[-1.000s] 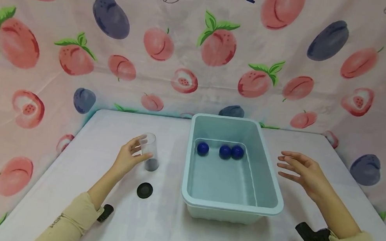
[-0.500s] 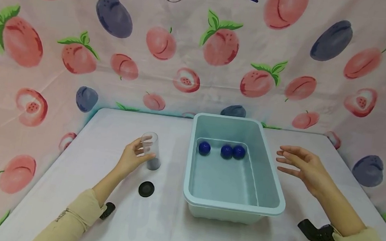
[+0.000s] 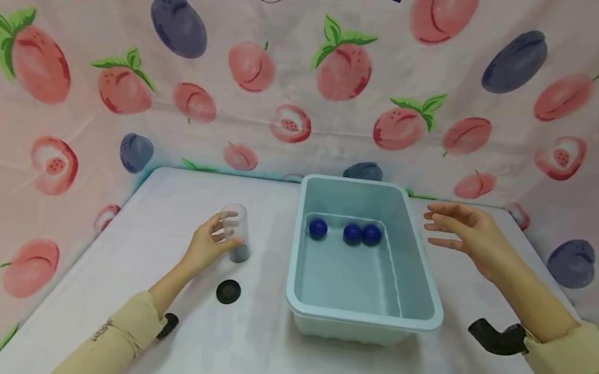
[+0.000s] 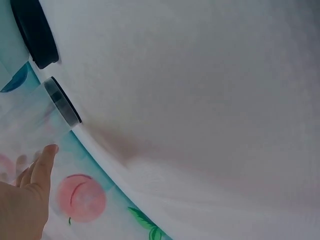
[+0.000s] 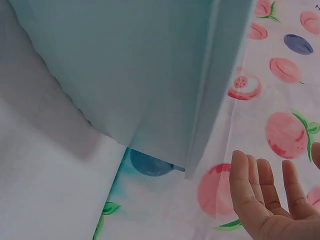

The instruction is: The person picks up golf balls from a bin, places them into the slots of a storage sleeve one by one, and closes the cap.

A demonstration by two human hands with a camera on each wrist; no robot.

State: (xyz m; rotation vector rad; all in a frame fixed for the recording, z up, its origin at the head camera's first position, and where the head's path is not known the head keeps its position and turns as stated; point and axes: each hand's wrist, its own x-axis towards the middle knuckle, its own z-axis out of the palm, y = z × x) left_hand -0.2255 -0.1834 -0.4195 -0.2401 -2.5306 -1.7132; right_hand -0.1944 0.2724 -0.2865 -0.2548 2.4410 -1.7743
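Observation:
A clear plastic cylinder (image 3: 234,220) with a dark base (image 4: 62,102) stands upright on the left side of the white table. My left hand (image 3: 204,249) grips it, thumb on the near side and fingers around the far side. Just nearer lies a round black lid (image 3: 228,291), flat on the table. To the right is a pale blue plastic bin (image 3: 365,319). Three dark blue balls, one apart (image 3: 318,229) and a pair (image 3: 362,235), rest toward its far end. My right hand (image 3: 461,233) hovers beside the bin's right rim, fingers spread and holding nothing.
A fruit-print cloth (image 3: 288,88) hangs behind the table's far edge and down both sides. Black camera mounts stick out at the left wrist (image 3: 168,325) and right wrist (image 3: 497,338). The bin's high wall (image 5: 125,65) fills much of the right wrist view.
My right hand has risen and shifted slightly left toward the bin's far right rim. My left hand keeps its grip on the cylinder; the head view has shifted a little.

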